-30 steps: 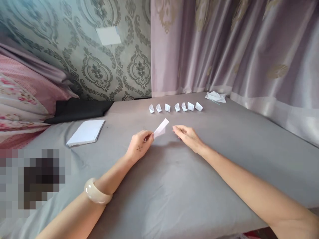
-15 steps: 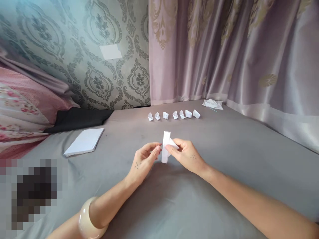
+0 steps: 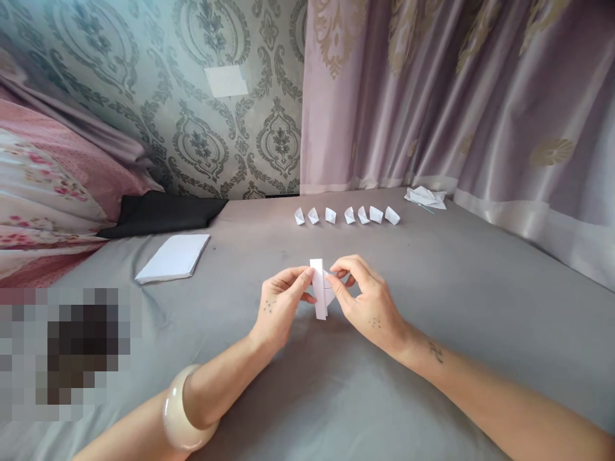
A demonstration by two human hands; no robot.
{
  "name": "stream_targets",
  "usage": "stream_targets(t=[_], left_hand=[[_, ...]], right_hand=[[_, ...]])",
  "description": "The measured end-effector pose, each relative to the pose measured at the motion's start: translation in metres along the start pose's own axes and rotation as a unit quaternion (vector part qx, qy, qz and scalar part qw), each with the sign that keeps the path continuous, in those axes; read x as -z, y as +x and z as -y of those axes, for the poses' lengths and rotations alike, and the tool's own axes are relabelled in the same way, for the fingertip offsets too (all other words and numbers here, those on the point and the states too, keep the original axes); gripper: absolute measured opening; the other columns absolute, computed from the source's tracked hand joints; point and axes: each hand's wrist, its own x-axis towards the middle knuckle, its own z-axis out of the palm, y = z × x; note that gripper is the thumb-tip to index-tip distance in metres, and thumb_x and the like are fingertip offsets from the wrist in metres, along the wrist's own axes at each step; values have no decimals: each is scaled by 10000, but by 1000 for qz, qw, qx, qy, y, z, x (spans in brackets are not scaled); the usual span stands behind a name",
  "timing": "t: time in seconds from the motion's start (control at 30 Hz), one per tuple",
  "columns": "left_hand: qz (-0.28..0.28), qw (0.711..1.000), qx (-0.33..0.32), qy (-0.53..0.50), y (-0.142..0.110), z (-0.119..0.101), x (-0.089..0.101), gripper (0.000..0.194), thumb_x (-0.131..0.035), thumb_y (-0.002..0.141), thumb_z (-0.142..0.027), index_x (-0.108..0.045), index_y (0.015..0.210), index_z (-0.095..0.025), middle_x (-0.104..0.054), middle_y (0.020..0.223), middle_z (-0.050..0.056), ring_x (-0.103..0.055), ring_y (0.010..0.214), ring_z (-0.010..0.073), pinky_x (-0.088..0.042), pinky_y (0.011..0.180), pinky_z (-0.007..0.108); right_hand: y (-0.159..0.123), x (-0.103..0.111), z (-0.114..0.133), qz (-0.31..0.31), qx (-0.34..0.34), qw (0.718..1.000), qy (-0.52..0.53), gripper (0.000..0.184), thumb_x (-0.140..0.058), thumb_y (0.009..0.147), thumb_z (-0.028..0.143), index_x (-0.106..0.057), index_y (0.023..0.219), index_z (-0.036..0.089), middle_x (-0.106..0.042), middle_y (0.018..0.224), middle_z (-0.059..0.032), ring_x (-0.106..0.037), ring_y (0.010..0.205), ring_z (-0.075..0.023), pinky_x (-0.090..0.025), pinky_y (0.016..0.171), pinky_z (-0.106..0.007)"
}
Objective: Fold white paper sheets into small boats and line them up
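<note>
A small piece of folded white paper (image 3: 318,291), a narrow upright strip with a pointed flap on its right side, is held above the grey sheet between my hands. My left hand (image 3: 283,301) pinches the strip's left edge, thumb in front and fingers partly hidden behind. At the flap, my right hand (image 3: 368,298) is closed with thumb and forefinger tips close together on its upper edge; the other fingers are curled. Beyond my hands, several small folded paper boats (image 3: 349,216) stand in a row.
To the left lies a stack of white paper (image 3: 173,257), with a black cloth (image 3: 163,212) behind it. Crumpled or folded white papers (image 3: 425,196) and a thin bluish stick (image 3: 425,209) lie at the far right, by the curtain (image 3: 384,128). A patterned wall stands behind.
My left hand has taken hold of the strip's left edge. My right thumb has slid off the strip to the flap, and its fingers have lifted. The view has shifted slightly.
</note>
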Motion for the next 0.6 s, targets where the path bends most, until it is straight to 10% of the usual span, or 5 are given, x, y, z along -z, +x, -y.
stream_targets(t=[0.6], left_hand=[[20,998,-25,-56,3,1,6,328,-646,815,-404,-729,1009,-152,-740,935,80,-687,837,192,-544,817,310]], right_hand=[[-3,-26,16,7,37,992,-123,379,-446,929,208,-522,1301,210,-602,1035,-86,-594,930,-191,-516,763,-314]])
